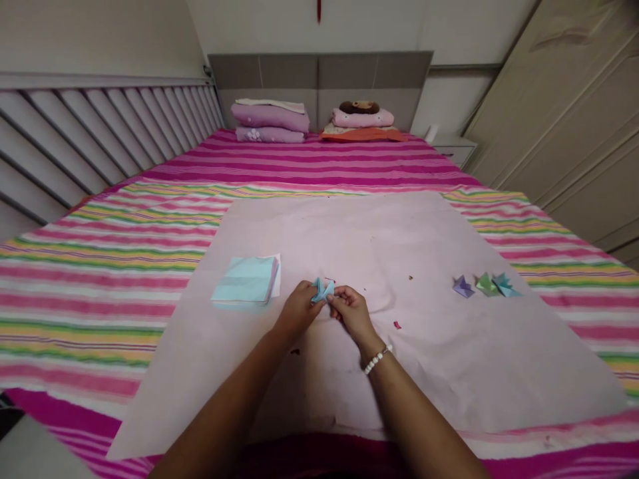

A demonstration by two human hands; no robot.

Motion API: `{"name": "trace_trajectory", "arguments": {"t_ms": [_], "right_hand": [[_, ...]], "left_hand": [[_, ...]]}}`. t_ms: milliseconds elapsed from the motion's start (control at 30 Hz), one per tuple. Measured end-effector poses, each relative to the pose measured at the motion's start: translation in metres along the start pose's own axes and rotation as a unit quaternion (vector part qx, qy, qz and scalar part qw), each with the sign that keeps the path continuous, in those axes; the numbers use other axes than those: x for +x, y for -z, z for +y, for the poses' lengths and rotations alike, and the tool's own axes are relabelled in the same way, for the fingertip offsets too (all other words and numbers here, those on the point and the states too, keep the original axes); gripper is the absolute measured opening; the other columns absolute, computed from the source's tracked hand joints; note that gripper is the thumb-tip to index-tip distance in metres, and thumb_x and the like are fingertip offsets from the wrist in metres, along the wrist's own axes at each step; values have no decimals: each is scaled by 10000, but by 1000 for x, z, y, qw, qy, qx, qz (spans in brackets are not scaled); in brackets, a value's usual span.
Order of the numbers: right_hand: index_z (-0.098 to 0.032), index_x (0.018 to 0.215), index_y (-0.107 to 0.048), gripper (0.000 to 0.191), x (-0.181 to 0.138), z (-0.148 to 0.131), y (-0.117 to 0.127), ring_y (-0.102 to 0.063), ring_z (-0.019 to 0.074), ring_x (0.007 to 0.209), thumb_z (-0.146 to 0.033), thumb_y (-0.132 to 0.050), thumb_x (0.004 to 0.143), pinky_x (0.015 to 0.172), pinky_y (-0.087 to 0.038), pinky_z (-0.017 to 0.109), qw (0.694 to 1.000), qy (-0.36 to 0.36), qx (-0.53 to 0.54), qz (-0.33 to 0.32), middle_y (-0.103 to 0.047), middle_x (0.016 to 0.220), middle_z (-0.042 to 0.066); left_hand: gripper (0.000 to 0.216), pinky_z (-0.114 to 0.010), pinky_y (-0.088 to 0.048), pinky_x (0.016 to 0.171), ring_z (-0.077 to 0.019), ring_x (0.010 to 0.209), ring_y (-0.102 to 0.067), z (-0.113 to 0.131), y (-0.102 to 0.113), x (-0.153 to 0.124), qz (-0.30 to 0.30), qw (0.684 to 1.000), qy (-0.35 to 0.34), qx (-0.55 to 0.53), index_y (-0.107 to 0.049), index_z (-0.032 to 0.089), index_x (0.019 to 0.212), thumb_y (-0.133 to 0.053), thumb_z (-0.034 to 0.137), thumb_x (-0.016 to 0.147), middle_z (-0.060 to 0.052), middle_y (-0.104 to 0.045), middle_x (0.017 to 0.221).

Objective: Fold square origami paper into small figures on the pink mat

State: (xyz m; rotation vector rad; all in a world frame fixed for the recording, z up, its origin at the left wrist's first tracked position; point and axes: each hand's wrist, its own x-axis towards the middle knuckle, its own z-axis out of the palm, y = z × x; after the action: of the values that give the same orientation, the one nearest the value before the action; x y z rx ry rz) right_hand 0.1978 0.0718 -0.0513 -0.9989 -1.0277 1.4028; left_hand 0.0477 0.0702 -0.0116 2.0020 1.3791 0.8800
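A small light-blue folded paper piece is held between my two hands above the pale sheet. My left hand closes on its left side, the thumb along the lower edge. On the other side, my right hand pinches the right lower corner between thumb and fingers. To the left lies a stack of square paper, light blue on top with pink and white edges showing. Far to the right sit three folded paper pieces: a purple one, a green one and a blue one.
The pale sheet covers the middle of a bed with a striped cover. Small scraps lie about, including a red one. Folded bedding is stacked by the headboard. A slatted rail runs along the left.
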Motion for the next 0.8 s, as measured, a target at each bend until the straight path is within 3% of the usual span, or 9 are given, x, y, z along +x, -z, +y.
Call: {"name": "trace_trajectory", "arguments": {"t_ms": [300,400,467,567,633,800], "right_hand": [[-187,894,-636,289,0,0,2,-473,85,380,-362,-744,692,410,-346,198,1000,-1,18,-11,-594,462,-55],[-192,935,-646,310,-1,-1,2,-516,95,425,-400,-717,717,419,-371,210,999,0,33,-18,-647,569,-24],[-198,922,-647,300,-1,-1,2,-547,96,462,-407,-711,717,425,-394,215,999,3,44,-17,-690,717,5],[-199,858,-642,250,0,0,2,-560,84,485,-350,-741,685,428,-410,212,999,8,52,-11,-701,900,25],[-202,825,-633,217,0,1,2,-562,81,499,-319,-744,679,433,-415,210,998,13,55,-7,-694,960,22],[-209,855,-641,257,1,3,1,-550,85,495,-281,-775,647,403,-376,195,999,14,48,2,-694,901,11]], "left_hand": [[139,-245,-360,606,-133,650,-449,5,3,-2,14,999,15,50,-573,174,651,-593,199,786,13,-422,728],[104,-249,-370,619,-138,665,-454,5,1,-4,26,999,15,43,-596,177,689,-580,207,787,2,-447,758],[66,-254,-390,645,-146,708,-479,5,-1,-6,28,999,5,22,-628,184,766,-567,155,764,-13,-488,819],[282,-262,-416,669,-158,742,-499,3,-5,-8,36,999,-3,-36,-647,187,906,-517,51,696,-29,-522,865],[311,-269,-428,683,-167,753,-504,0,-6,-9,46,996,3,-76,-649,176,896,-486,37,670,-32,-534,841],[275,-259,-455,620,-169,737,-553,-7,-8,-10,59,981,67,-171,-659,172,915,-407,214,813,-40,-600,845]]}}
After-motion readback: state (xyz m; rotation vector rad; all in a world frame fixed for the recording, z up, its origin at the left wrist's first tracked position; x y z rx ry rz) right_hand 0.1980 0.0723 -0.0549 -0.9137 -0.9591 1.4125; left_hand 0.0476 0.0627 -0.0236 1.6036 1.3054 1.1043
